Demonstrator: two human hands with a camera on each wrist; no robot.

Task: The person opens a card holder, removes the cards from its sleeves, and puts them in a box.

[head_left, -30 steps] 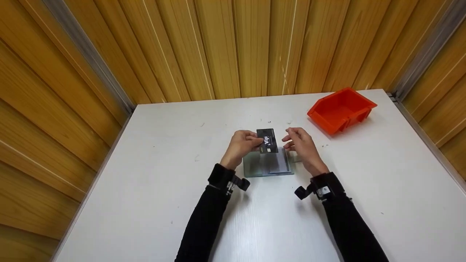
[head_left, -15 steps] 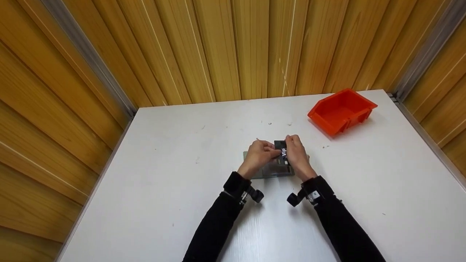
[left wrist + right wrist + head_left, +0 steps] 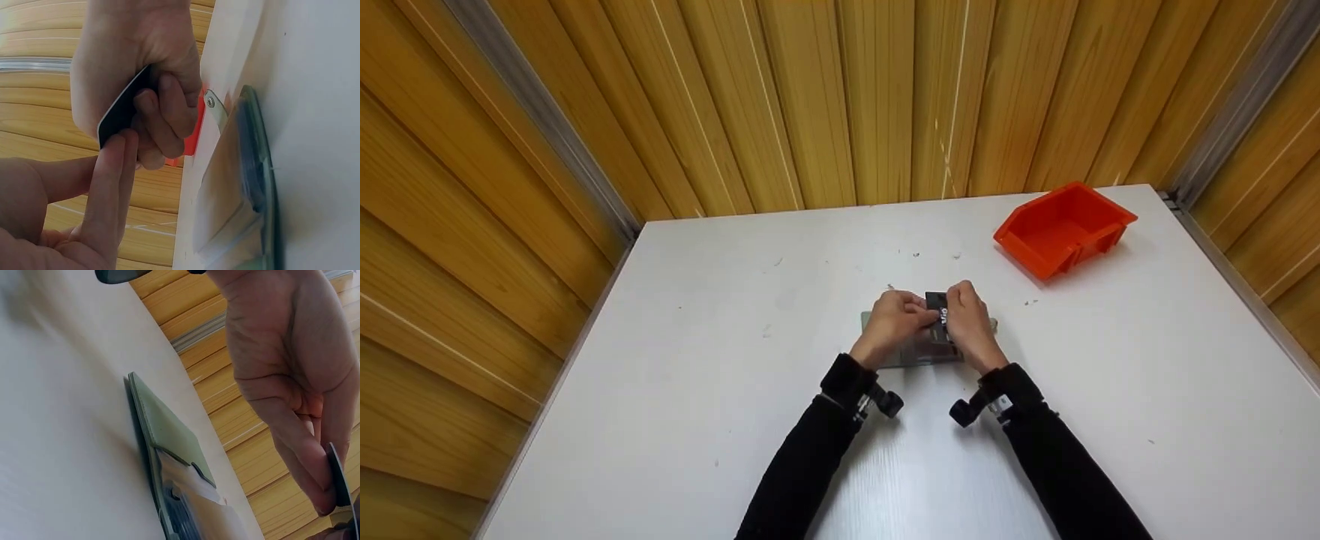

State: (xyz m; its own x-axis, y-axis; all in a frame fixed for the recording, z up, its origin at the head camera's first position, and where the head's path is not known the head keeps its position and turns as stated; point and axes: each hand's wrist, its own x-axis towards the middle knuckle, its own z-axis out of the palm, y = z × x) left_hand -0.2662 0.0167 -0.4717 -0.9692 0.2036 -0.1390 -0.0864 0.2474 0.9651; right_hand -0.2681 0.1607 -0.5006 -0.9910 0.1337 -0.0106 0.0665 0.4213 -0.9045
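Between my hands is a black card with white "Vip" lettering (image 3: 936, 301). My left hand (image 3: 892, 322) pinches its left side between thumb and fingers; the right wrist view shows that hand (image 3: 292, 382) with the card edge (image 3: 338, 478) at its fingertips. My right hand (image 3: 971, 326) grips the other side, fingers curled over the card (image 3: 119, 115) in the left wrist view. Below both hands an opened green card holder (image 3: 913, 354) lies on the table, partly covered by them. Clear sleeves (image 3: 191, 506) fill one half, and a snap strap (image 3: 215, 107) sticks out at its side.
A red plastic bin (image 3: 1063, 231) stands at the back right of the white table (image 3: 720, 300). Yellow wood-look panels (image 3: 810, 105) rise behind the table and along both sides. Small scuffs mark the tabletop.
The left hand has carried the card rightward and lower over the holder. My right hand, earlier apart from the card, has taken hold of its right side and covers more of it.
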